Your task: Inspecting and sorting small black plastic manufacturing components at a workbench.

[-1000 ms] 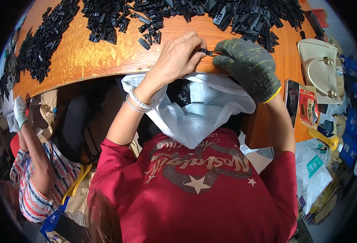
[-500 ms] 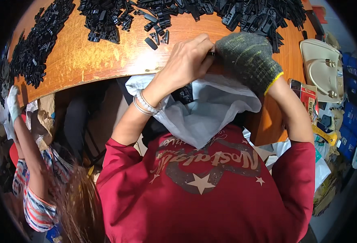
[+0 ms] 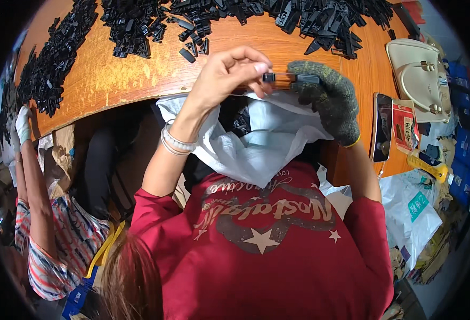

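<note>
My bare left hand and gloved right hand each pinch an end of a small black plastic piece above the white bag at the table's near edge; it looks light, stiff and best gripped by its ends.

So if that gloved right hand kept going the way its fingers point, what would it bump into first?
Most likely the bare left hand. The gloved right hand points leftward along the small black part they pinch together, so the left fingertips are directly ahead, though depth is hard to judge.
</note>
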